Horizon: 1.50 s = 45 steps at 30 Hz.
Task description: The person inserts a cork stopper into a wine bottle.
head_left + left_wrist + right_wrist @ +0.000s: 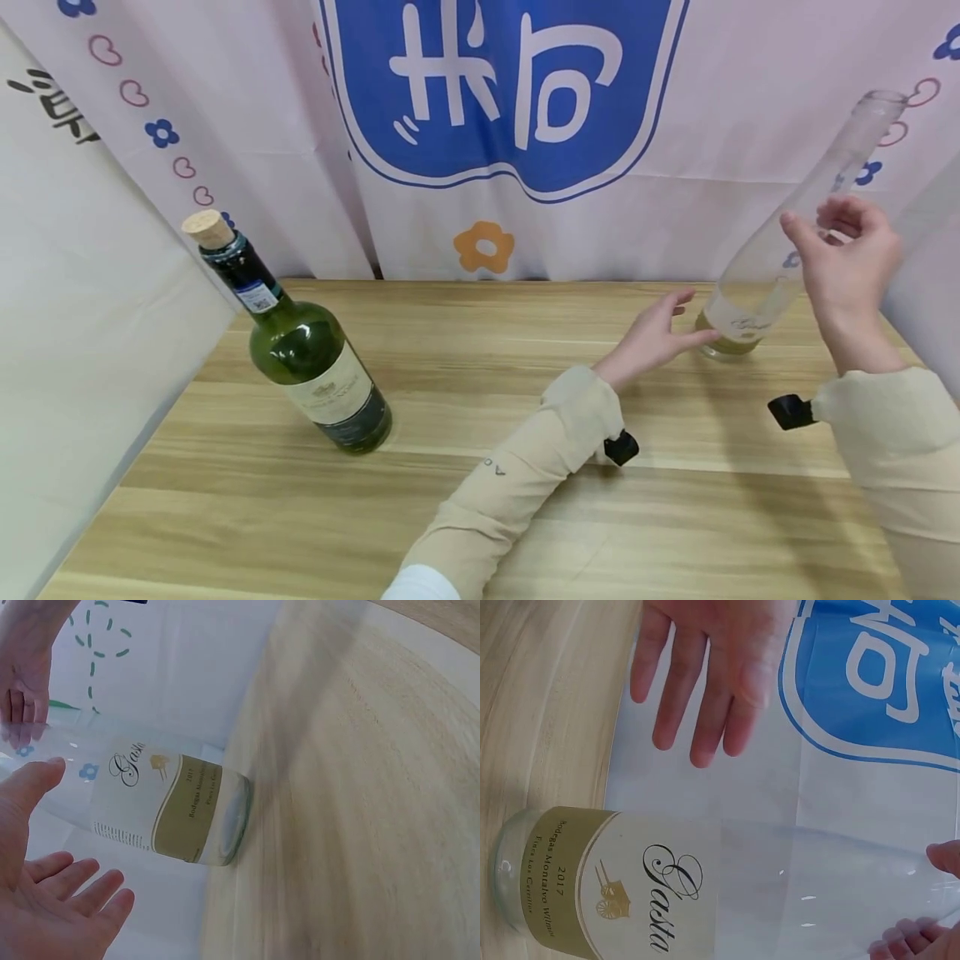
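Observation:
An empty-looking clear glass wine bottle [750, 287] with a cream and olive "Gasta" label [660, 892] stands upright at the table's right rear. My left hand [656, 337] is low beside it; in the right wrist view its fingers [712, 682] are straight and apart from the glass. Higher up, my right hand [855, 262] is at the bottle's upper body with loosely bent fingers; it does not visibly grip the glass, and whether it touches is unclear. A green wine bottle [307, 346] with a cork [208, 228] in its mouth stands at the left.
Both bottles stand on a wood-grain table [465, 333]. Behind it hangs a pale printed curtain [262, 150] with a blue emblem [495, 167]. A white wall or cloth [67, 275] borders the left side. Black straps [791, 412] stick out from the sleeves.

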Available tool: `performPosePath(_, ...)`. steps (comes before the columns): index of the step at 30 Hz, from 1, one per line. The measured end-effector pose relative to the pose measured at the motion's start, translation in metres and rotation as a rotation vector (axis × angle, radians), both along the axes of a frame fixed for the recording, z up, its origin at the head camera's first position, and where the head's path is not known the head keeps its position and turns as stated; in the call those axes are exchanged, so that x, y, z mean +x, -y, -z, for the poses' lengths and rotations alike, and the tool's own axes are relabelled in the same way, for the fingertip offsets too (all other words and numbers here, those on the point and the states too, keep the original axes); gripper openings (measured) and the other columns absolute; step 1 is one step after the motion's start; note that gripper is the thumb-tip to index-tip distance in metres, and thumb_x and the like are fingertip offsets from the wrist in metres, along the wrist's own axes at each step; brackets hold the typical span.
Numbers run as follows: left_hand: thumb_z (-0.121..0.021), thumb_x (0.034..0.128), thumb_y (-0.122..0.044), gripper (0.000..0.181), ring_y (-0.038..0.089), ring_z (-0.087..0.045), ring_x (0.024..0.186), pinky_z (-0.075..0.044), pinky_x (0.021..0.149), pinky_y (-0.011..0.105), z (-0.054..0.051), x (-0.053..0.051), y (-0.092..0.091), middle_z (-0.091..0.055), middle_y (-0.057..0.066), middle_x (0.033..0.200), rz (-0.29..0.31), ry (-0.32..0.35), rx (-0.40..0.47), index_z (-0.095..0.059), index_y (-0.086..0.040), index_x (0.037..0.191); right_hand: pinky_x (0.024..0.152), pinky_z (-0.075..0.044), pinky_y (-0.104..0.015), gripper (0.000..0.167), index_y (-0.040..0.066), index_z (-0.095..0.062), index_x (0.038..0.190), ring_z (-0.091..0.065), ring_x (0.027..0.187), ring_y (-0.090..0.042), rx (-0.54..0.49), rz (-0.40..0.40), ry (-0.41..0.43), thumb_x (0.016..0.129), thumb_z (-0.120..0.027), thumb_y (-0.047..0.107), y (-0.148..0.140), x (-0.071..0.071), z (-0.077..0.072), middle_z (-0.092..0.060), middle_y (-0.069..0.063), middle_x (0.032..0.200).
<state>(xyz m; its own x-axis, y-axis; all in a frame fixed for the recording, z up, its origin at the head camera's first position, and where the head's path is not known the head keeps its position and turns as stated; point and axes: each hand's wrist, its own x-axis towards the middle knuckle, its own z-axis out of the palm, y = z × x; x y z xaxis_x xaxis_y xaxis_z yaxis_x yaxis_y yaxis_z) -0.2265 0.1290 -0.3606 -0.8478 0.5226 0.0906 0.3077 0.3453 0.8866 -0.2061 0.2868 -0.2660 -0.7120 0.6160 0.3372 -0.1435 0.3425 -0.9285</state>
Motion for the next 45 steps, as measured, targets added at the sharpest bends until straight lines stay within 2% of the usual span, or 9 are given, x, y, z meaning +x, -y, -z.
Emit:
performPosePath(5, -0.070, 0.0795, -0.035, 0.072, 0.004, -0.039, 0.123, -0.037, 0.097, 0.022, -0.004, 0.002, 0.002, -0.036, -0.010, 0.141, -0.005, 0.001, -0.004, -0.033, -0.018, 0.139, 0.076, -0.041, -0.012, 0.019, 0.018, -0.059, 0.088, -0.048, 0.082, -0.001, 0.034, -0.033, -0.048, 0.076, -0.072, 0.012, 0.003, 0.011, 0.000, -0.053, 0.009, 0.088)
performPosePath(13, -0.077, 0.0713, -0.034, 0.083, 0.002, -0.039, 0.122, -0.036, 0.096, 0.020, -0.017, 0.006, 0.007, -0.036, -0.012, 0.140, 0.042, -0.034, -0.025, -0.031, -0.021, 0.140, 0.075, -0.044, -0.008, 0.020, 0.011, -0.064, 0.094, -0.054, 0.088, -0.005, 0.095, -0.129, -0.055, 0.076, -0.073, 0.009, 0.022, 0.040, -0.015, -0.058, 0.006, 0.091)
performPosePath(22, -0.081, 0.0672, -0.031, 0.089, -0.003, -0.039, 0.120, -0.031, 0.097, 0.014, -0.047, 0.025, 0.033, -0.040, -0.012, 0.137, 0.168, -0.098, -0.051, -0.030, -0.019, 0.139, 0.075, -0.047, -0.010, 0.026, 0.002, -0.066, 0.096, -0.056, 0.088, -0.014, 0.043, -0.319, -0.200, 0.072, -0.069, -0.010, 0.050, 0.075, -0.033, -0.062, -0.004, 0.094)
performPosePath(27, -0.082, 0.0663, -0.023, 0.090, -0.002, -0.039, 0.119, -0.033, 0.096, 0.013, -0.060, 0.037, 0.051, -0.040, -0.011, 0.137, 0.275, -0.052, 0.018, -0.029, -0.020, 0.138, 0.074, -0.048, -0.011, 0.025, -0.006, -0.064, 0.097, -0.055, 0.089, -0.016, 0.096, -0.406, -0.237, 0.073, -0.066, -0.014, 0.063, 0.095, -0.034, -0.063, -0.007, 0.094)
performPosePath(30, -0.083, 0.0650, -0.018, 0.094, 0.000, -0.040, 0.120, -0.032, 0.098, 0.016, -0.064, 0.045, 0.063, -0.039, -0.006, 0.139, 0.345, -0.036, 0.049, -0.026, -0.019, 0.140, 0.077, -0.049, -0.014, 0.029, -0.012, -0.061, 0.099, -0.055, 0.091, -0.019, 0.036, -0.514, -0.283, 0.071, -0.065, -0.018, 0.068, 0.104, -0.031, -0.063, -0.010, 0.096)
performPosePath(33, -0.083, 0.0645, -0.017, 0.097, 0.002, -0.041, 0.120, -0.034, 0.099, 0.018, -0.067, 0.053, 0.076, -0.038, -0.001, 0.140, 0.398, -0.073, 0.038, -0.025, -0.016, 0.141, 0.080, -0.049, -0.018, 0.033, -0.015, -0.059, 0.101, -0.055, 0.095, -0.021, -0.008, -0.603, -0.312, 0.069, -0.064, -0.022, 0.074, 0.112, -0.026, -0.063, -0.013, 0.099)
performPosePath(36, -0.083, 0.0647, -0.022, 0.093, 0.003, -0.044, 0.119, -0.036, 0.096, 0.017, -0.068, 0.062, 0.089, -0.041, 0.002, 0.139, 0.414, -0.132, -0.017, -0.027, -0.013, 0.138, 0.082, -0.049, -0.021, 0.036, -0.018, -0.056, 0.102, -0.055, 0.097, -0.023, -0.061, -0.691, -0.346, 0.067, -0.061, -0.027, 0.081, 0.119, -0.019, -0.061, -0.017, 0.100)
performPosePath(41, -0.084, 0.0635, -0.030, 0.088, 0.004, -0.045, 0.118, -0.037, 0.092, 0.014, -0.065, 0.076, 0.106, -0.045, 0.003, 0.134, 0.387, -0.214, -0.119, -0.033, -0.011, 0.133, 0.083, -0.049, -0.023, 0.040, -0.024, -0.051, 0.102, -0.055, 0.098, -0.024, -0.072, -0.788, -0.392, 0.064, -0.059, -0.031, 0.094, 0.129, -0.010, -0.059, -0.022, 0.102)
performPosePath(45, -0.084, 0.0627, -0.032, 0.088, 0.005, -0.046, 0.117, -0.037, 0.091, 0.014, -0.060, 0.083, 0.117, -0.046, 0.003, 0.133, 0.359, -0.237, -0.168, -0.034, -0.009, 0.132, 0.082, -0.049, -0.022, 0.039, -0.024, -0.051, 0.100, -0.055, 0.097, -0.024, -0.060, -0.825, -0.418, 0.063, -0.059, -0.031, 0.104, 0.133, -0.005, -0.058, -0.022, 0.100)
